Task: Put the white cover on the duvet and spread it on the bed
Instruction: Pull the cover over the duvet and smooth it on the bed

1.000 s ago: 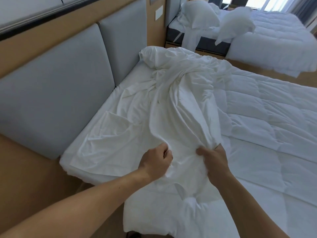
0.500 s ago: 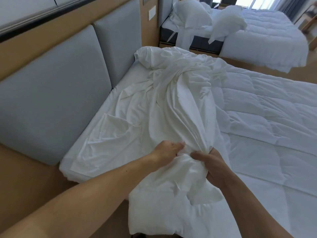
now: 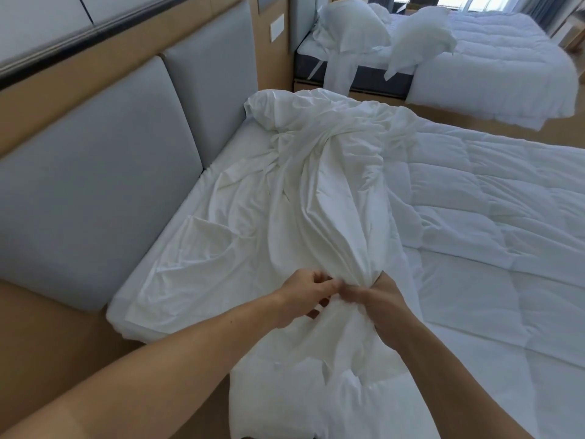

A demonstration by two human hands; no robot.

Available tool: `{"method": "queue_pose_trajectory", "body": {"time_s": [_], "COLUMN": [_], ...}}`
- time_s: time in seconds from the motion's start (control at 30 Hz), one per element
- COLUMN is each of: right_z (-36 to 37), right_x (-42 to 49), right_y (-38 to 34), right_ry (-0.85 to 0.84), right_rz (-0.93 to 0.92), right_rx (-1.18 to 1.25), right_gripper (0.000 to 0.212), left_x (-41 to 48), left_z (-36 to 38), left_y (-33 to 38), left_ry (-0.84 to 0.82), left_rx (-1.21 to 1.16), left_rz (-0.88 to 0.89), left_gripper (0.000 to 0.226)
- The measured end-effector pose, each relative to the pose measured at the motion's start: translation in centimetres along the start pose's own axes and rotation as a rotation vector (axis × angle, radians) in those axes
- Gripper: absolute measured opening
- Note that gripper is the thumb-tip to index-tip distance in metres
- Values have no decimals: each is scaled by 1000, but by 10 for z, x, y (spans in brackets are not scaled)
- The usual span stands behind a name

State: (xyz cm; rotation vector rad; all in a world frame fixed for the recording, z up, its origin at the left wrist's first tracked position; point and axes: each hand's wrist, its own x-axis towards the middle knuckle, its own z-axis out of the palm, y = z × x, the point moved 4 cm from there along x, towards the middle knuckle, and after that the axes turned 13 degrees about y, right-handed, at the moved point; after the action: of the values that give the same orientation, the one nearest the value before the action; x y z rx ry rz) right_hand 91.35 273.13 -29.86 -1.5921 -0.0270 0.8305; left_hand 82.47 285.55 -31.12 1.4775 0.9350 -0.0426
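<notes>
Pinching one gathered neck of the white cover [image 3: 329, 217], the left hand [image 3: 302, 294] and right hand [image 3: 378, 299] are touching each other. The cover is trailing away beyond them over the bed [image 3: 235, 147], with the duvet [image 3: 490, 223] lying to their right. The cloth looks soft, light and limp, so I judge a corner seam is offering the best hold.

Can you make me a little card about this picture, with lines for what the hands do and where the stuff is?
Left hand: pinches the gathered neck of the crumpled smooth white fabric cover
Right hand: grips the same gathered spot, right beside the other hand
Cover: bunched up along the bed, not yet spread
Duvet: white quilted duvet, lying flat, right of the cover
Behind: grey padded headboard; second bed with white pillows
</notes>
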Motion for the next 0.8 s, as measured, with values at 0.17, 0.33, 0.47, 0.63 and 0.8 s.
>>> {"method": "queue_pose_trajectory", "body": {"time_s": [0.17, 0.33, 0.47, 0.63, 0.8], "right_z": [-8, -15, -2, 20, 30], "right_x": [1, 1, -11, -27, -28], "right_y": [2, -4, -18, -29, -31], "right_ry": [9, 154, 29, -103, -166], "right_rz": [24, -15, -4, -28, 10], "right_rx": [8, -35, 150, 332, 510], "right_gripper": [45, 57, 51, 39, 45], "left_x": [-3, -13, -25, -42, -48], "left_z": [-2, -19, -37, -59, -68], "left_y": [-2, 0, 12, 29, 32], "left_ry": [40, 155, 211, 301, 283], "left_rx": [-70, 36, -20, 20, 20], "left_rz": [53, 126, 206, 378, 459], "left_gripper": [13, 25, 28, 28, 20]}}
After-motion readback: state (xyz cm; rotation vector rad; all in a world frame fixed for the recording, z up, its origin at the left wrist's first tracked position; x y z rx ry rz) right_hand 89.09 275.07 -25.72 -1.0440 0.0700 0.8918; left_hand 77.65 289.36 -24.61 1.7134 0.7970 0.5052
